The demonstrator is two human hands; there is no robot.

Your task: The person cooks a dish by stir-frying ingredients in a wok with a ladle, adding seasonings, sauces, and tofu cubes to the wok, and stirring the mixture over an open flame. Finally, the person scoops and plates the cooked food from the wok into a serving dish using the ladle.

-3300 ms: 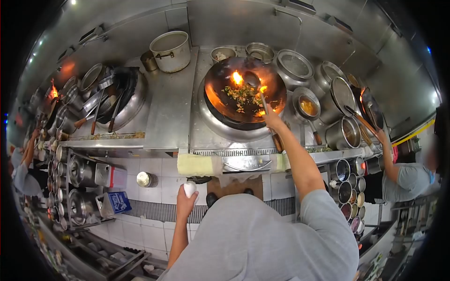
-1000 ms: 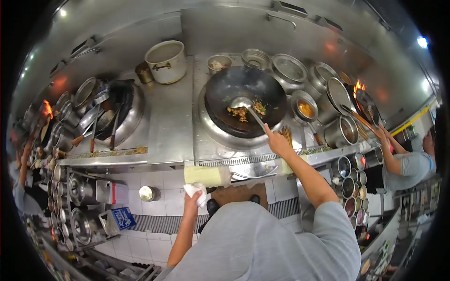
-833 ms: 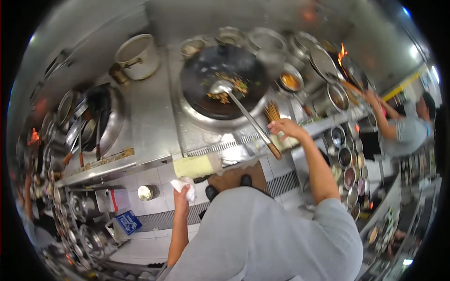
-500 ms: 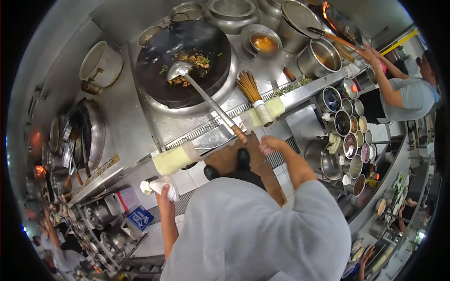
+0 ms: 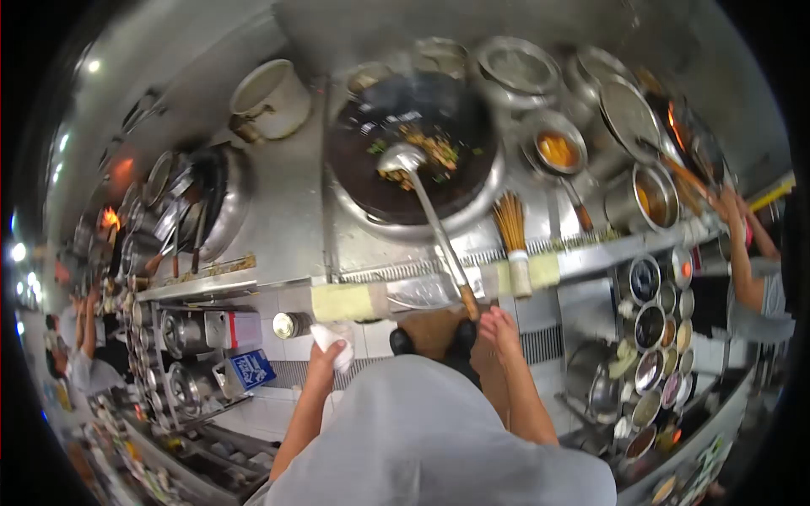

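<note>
The ladle [image 5: 436,223] lies with its bowl in the wok [image 5: 359,190], against the chopped food [image 5: 437,150]; its long handle slants over the front of the stove [image 5: 291,211] toward the person, angled rightward as it nears. The wooden end points almost straight at the right hand [image 5: 502,333], just ahead of its fingertips and to their left; whether they touch cannot be told. The right fingers are loosely spread and partly curled, with nothing visible in them. The left hand [image 5: 325,363] is well apart from the handle, lower and to its left, clenched round a white cloth [image 5: 332,343], so the right is clearly nearer. A stick brush [image 5: 510,223] lies beyond the right hand, to the right of the handle
</note>
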